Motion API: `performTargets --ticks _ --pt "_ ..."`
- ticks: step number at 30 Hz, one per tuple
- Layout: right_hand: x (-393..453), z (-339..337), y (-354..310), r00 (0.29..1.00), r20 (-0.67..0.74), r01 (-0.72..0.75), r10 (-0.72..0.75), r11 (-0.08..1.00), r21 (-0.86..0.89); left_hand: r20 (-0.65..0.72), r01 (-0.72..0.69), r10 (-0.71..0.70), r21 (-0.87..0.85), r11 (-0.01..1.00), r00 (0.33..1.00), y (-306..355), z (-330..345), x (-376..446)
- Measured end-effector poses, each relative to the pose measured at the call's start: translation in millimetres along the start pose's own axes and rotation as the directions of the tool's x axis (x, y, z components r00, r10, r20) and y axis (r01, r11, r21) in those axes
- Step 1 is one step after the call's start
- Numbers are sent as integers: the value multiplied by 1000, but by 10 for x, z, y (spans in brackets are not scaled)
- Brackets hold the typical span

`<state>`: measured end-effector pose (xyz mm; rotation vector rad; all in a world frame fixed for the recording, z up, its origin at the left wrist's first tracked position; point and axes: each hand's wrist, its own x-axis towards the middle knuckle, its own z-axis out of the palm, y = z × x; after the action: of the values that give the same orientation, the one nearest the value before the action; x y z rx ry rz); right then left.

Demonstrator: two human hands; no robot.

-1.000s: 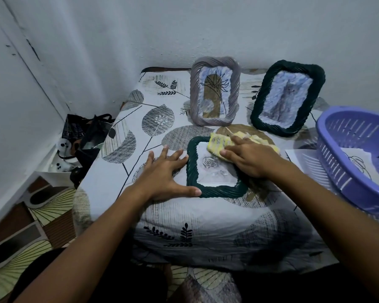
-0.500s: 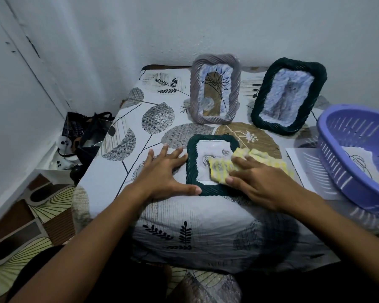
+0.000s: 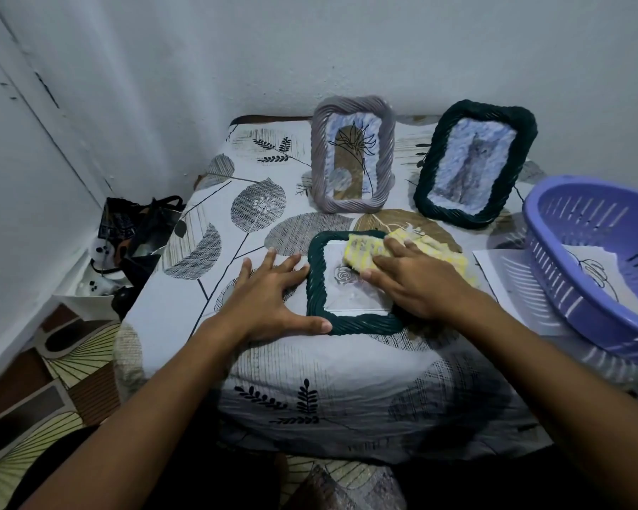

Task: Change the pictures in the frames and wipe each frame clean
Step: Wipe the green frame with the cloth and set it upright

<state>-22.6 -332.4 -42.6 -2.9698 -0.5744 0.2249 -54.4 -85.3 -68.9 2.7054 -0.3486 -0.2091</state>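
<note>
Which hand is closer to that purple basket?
Right. The right hand presses a yellow cloth beside the purple basket; the left hand rests beyond the flat green frame.

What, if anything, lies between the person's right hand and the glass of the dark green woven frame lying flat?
Only the yellow cloth: the right hand presses it onto the flat dark green woven frame, whose glass shows otherwise bare.
</note>
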Motion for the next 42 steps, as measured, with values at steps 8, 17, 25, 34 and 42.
performTargets --ticks 8,17,25,34,42 --pt "265 107 0 989 -132 -72 68 997 -23 6 -5 5 17 1000 1000 -16 -6 20" --pt "399 79 -271 995 -91 -36 30 998 -58 28 -15 14 26 1000 1000 -32 -14 35" --pt "479 107 -489 991 -85 97 -100 995 -38 36 -20 18 41 999 999 -45 -4 38" --pt "-45 60 -251 984 -47 160 -169 975 -155 32 -6 4 59 998 999 -41 0 27" --pt "393 176 -374 996 -43 74 -79 991 -107 27 -14 13 45 999 1000 -51 0 39"
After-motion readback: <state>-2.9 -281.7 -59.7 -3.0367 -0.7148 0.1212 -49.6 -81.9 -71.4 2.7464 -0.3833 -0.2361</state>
